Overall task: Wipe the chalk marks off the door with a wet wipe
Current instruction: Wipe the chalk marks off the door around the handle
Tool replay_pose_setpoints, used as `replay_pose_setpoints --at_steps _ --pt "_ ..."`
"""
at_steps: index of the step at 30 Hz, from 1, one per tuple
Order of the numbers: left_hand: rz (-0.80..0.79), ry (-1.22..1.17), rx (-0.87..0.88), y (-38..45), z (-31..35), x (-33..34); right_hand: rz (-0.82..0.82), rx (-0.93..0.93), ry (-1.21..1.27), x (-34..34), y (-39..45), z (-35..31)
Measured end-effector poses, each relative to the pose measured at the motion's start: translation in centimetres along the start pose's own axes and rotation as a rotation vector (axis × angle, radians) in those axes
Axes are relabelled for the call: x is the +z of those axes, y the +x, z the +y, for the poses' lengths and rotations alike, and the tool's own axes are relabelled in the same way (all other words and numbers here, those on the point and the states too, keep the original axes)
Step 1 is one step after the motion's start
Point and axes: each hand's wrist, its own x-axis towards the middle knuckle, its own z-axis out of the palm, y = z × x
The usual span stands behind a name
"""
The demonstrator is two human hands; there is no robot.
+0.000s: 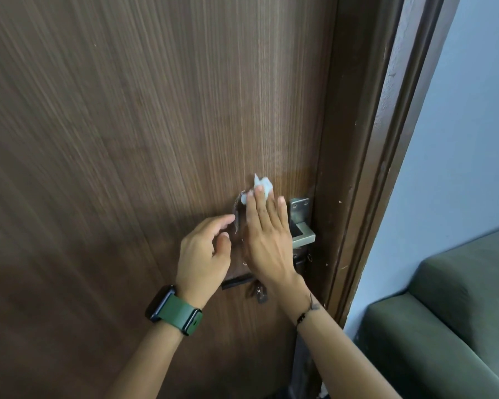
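Right hand is pressing a white wet wipe flat against the brown door, fingers straight and close together, just left of the metal handle. Chalk marks are showing beside the wipe. Left hand is hovering nearby, fingers loosely curled, holding nothing.

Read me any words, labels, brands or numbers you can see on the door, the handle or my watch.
None can be read.
Chalk marks on the door: a scribble, no legible letters.
Door handle: no brand visible.
Watch: its face is dark and edge-on, showing nothing.
Wet wipe under the right hand: no print.
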Motion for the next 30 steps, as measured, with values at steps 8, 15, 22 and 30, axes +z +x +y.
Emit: replay_pose_setpoints --at_steps 8,15,22,30 --pt "0.007 -0.005 -0.016 -0.7 -0.5 -0.1 -0.170 -0.073 -0.105 -0.1 -3.6 0.3" --pt "0.013 0.013 -0.009 -0.7 -0.6 -0.3 -0.073 -0.110 -0.047 0.1 -1.7 -0.7" --pt "0.001 0.023 -0.034 -1.3 -0.8 -0.3 -0.010 -0.011 -0.005 -0.4 -0.1 -0.1" --pt "0.043 0.046 -0.010 -1.1 -0.7 -0.5 -0.157 -0.252 -0.022 -0.2 -4.6 -0.2"
